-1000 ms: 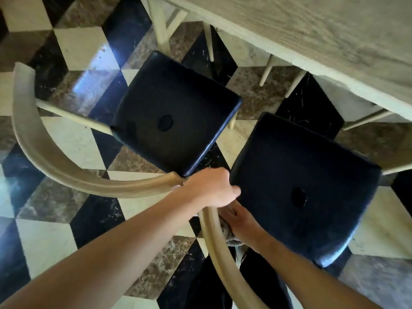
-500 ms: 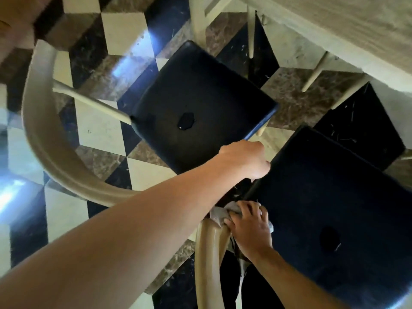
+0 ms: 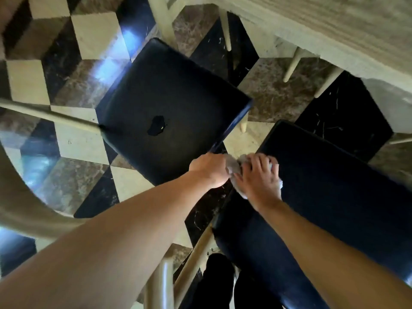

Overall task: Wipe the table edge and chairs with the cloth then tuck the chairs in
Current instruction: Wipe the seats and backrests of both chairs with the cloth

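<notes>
A: Cloth (image 3: 234,169) lies at the near corner of the right chair's dark seat (image 3: 334,197), spread under the right hand (image 3: 259,178), whose fingers press it flat to wipe.

B: And the left hand (image 3: 210,169)?

A: Clenched round the cloth's end. The table (image 3: 334,23) lies beyond; a floor gap separates the seats.

A floor (image 3: 78,36) of cream, brown and black marble tiles in a cube pattern is lying under everything, catching bluish glare at the left. Two pale wooden chairs with dark seats, the left chair (image 3: 169,112) and the right chair (image 3: 334,197), are standing on it beside the pale wooden worktop (image 3: 334,25), whose legs are also resting there.
</notes>
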`<state>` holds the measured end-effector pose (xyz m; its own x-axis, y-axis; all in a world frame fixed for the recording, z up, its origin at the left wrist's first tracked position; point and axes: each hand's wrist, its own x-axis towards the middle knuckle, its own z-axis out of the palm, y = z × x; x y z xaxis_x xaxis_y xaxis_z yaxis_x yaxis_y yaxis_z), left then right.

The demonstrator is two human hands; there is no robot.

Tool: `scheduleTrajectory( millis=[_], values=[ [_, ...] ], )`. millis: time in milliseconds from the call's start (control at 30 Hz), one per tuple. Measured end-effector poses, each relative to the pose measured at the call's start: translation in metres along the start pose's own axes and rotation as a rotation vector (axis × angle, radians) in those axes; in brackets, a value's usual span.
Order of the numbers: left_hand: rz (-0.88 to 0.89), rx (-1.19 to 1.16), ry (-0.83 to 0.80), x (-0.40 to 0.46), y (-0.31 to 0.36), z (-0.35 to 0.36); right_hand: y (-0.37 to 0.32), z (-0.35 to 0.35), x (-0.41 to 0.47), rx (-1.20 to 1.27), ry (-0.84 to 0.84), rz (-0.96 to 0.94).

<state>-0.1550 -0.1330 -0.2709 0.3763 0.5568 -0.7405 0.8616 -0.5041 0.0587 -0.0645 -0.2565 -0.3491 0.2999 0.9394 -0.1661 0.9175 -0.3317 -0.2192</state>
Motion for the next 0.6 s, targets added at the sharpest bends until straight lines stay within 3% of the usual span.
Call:
scheduleTrajectory(
  millis=[167, 267, 333, 500, 600],
  values=[
    [0.045, -0.047, 0.056, 0.024, 0.015, -0.001, 0.08, -0.028, 0.085, 0.007, 0.097, 0.262],
    [0.101, -0.072, 0.062, 0.03, 0.023, 0.001, 0.107, -0.031, 0.105, 0.134, 0.05, 0.326],
    [0.134, -0.066, 0.075, 0.032, 0.025, 0.003, 0.106, -0.028, 0.099, 0.138, -0.001, 0.283],
    [0.095, -0.114, 0.141, 0.032, 0.013, 0.003, 0.058, -0.016, 0.052, 0.221, 0.104, 0.14],
    [0.036, -0.138, 0.19, 0.028, 0.005, 0.002, 0.006, 0.004, -0.002, 0.144, -0.02, -0.119]
  ],
)
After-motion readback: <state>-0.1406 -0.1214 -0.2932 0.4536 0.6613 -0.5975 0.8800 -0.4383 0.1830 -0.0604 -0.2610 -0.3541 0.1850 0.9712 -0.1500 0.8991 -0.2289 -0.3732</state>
